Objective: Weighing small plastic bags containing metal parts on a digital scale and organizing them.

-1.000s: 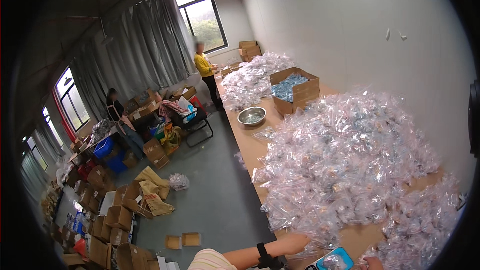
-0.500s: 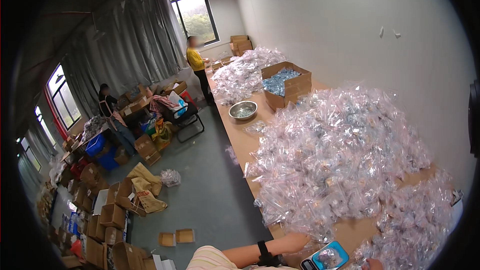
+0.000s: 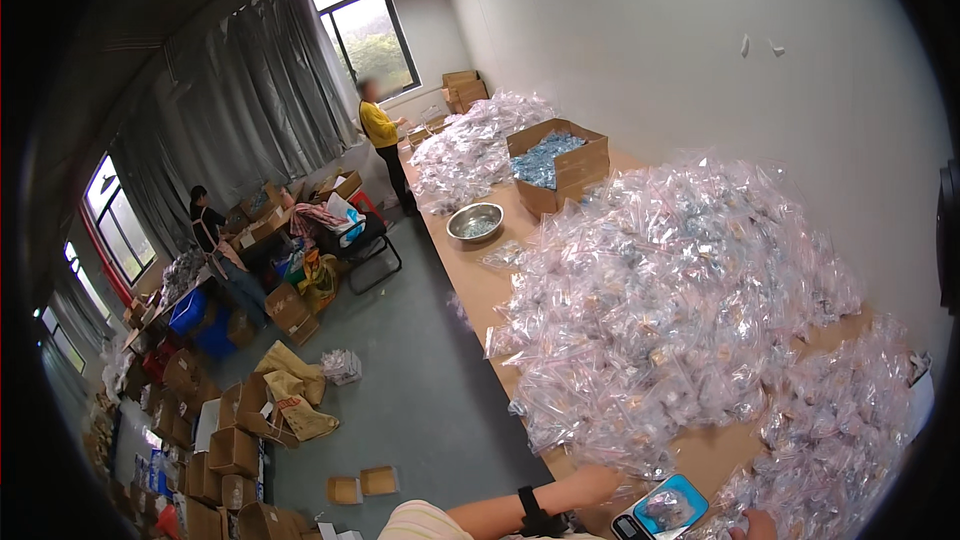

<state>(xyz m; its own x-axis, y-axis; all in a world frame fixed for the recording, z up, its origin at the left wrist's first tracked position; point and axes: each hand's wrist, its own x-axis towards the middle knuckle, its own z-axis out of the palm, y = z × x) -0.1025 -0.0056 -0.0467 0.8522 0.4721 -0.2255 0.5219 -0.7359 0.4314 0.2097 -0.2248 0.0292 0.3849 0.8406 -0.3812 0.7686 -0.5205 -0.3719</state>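
Vs a sec ago, a bit more of the scale [image 3: 628, 527] showed. The clear bag [image 3: 668, 508] still sat on its blue tray [image 3: 692, 493], so no real progress tbh. L hand [image 3: 593, 486] & R hand [image 3: 757, 524] flanked it; couldn't tell if open or gripping, fingers hidden.

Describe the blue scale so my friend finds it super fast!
Find the brown table beside the pale wall. At its near end, between the person's left hand and right hand, is a small scale. Its bright blue tray holding a clear bag stands out from the shiny bag heaps.
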